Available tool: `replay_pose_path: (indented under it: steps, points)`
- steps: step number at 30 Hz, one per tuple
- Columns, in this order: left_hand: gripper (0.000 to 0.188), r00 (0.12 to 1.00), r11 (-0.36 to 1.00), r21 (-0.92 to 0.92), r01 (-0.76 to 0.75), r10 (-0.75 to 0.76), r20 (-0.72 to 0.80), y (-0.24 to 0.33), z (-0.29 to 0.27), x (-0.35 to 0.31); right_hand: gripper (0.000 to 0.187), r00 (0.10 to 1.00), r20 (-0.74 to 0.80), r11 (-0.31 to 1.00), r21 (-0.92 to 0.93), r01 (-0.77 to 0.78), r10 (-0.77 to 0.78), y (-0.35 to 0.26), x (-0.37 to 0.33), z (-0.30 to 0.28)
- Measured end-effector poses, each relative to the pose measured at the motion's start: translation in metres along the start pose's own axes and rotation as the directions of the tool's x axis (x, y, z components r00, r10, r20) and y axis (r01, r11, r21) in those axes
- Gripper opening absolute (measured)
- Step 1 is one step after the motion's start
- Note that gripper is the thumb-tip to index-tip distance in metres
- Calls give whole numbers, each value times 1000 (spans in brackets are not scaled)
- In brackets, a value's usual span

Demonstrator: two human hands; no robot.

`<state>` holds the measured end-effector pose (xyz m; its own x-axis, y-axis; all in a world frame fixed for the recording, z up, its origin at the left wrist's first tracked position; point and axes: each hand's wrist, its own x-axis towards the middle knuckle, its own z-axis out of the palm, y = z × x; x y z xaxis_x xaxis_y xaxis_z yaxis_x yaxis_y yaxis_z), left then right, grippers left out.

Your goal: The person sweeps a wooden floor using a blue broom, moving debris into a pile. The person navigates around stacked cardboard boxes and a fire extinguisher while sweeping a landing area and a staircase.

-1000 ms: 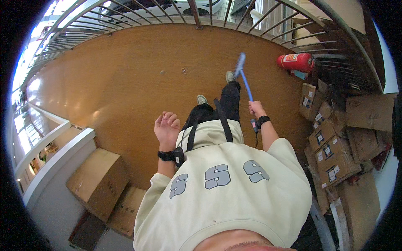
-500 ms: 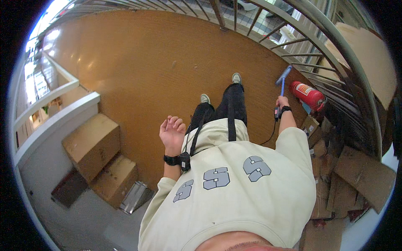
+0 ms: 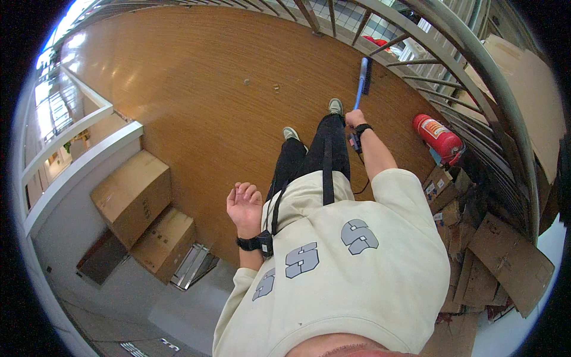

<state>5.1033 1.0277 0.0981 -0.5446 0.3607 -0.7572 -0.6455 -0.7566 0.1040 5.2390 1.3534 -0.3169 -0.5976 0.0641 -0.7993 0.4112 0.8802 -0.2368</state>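
My right hand (image 3: pixel 355 118) is wrapped round the blue handle of a broom (image 3: pixel 361 76) with dark bristles. The broom head rests on the brown floor, not far from the railing's foot. My left hand (image 3: pixel 244 207) hangs beside my waist, palm up, its fingers loosely curled and nothing in it. Small bits of litter (image 3: pixel 276 88) lie on the floor ahead, left of the broom and apart from it.
A metal railing (image 3: pixel 437 62) curves along the far and right sides. At its foot lies a red fire extinguisher (image 3: pixel 439 135), with flattened cardboard (image 3: pixel 505 256) piled nearer me. Cardboard boxes (image 3: pixel 132 196) stand at the left by a white ledge (image 3: pixel 83 169).
My right hand has swung the broom leftward and farther out, away from the fire extinguisher. The broom head has turned. My left hand has dropped slightly in the picture.
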Motion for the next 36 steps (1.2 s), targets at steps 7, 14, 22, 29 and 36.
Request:
replay_pose_path:
  steps: [7,14,22,29,36]
  points:
    - [20,996,1000,-26,2,0,85,-3,13,1,14,992,20,991,-52,125,-124,-30,6,-3]
    - [18,993,998,-27,64,-61,97,-3,29,10,20,912,202,175,944,-278,357,3,-69,-3]
    - [15,971,986,-80,146,-127,205,1,33,22,25,833,270,-5,952,-306,483,30,-191,5]
    - [15,988,992,-95,87,-74,138,28,26,28,17,881,227,712,522,-470,415,52,-94,76]
    - [16,991,988,-124,97,-84,101,78,17,51,33,940,76,863,378,-335,332,4,-1,45]
